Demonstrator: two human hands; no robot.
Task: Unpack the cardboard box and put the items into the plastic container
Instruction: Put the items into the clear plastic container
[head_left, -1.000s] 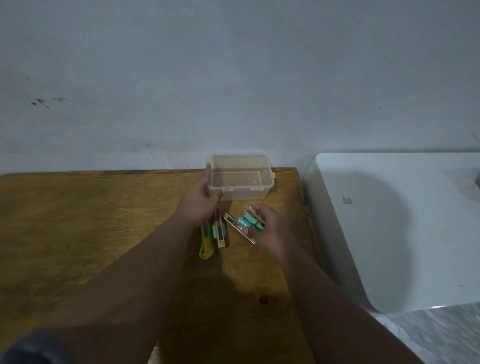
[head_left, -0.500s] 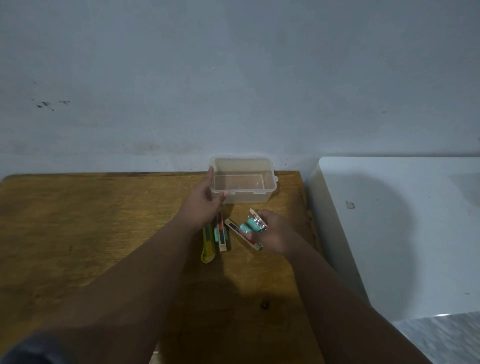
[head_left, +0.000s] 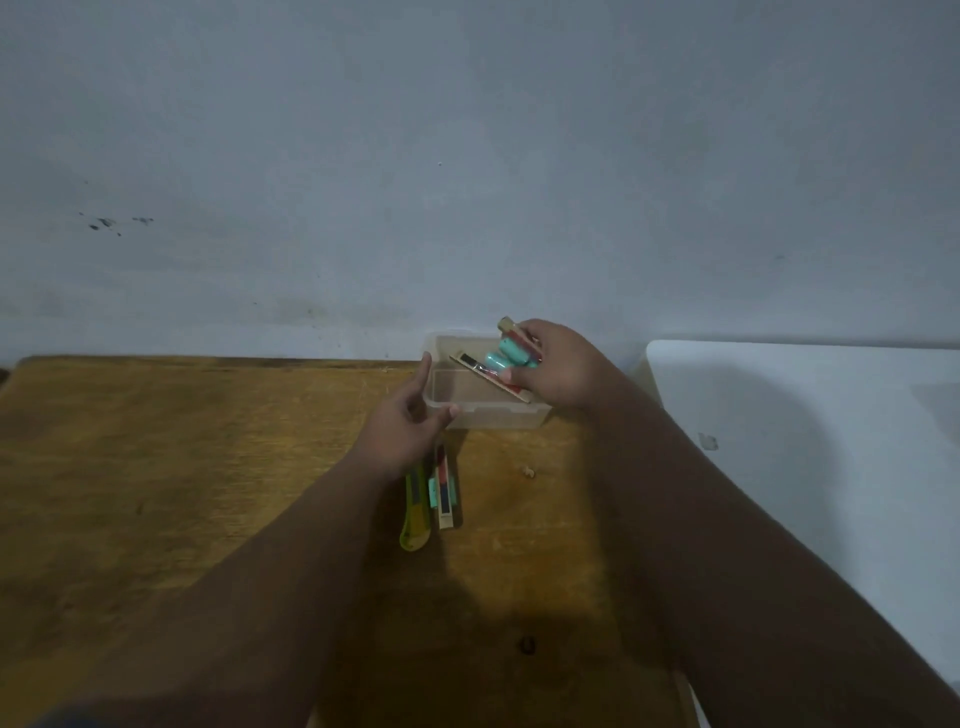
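Observation:
A clear plastic container (head_left: 488, 415) stands at the far edge of the wooden table (head_left: 208, 467), against the wall. My right hand (head_left: 558, 371) hovers over its right half, shut on a bundle of small items (head_left: 506, 364): teal cylinders and flat tan packets. My left hand (head_left: 410, 421) rests at the container's left front corner, thumb on the rim, index finger pointing up along the left wall. Below that hand lie a yellow-green utility knife (head_left: 415, 512) and a flat packet with a teal piece (head_left: 444, 493). No cardboard box is in view.
A white appliance top (head_left: 805, 441) adjoins the table on the right. A grey wall (head_left: 467, 182) rises directly behind the container. A small crumb (head_left: 529, 472) and a dark knot (head_left: 527, 644) mark the tabletop.
My right hand has lifted the bundle of items from the table up and over the container. My left hand stays at the container's left corner, its fingers now looser.

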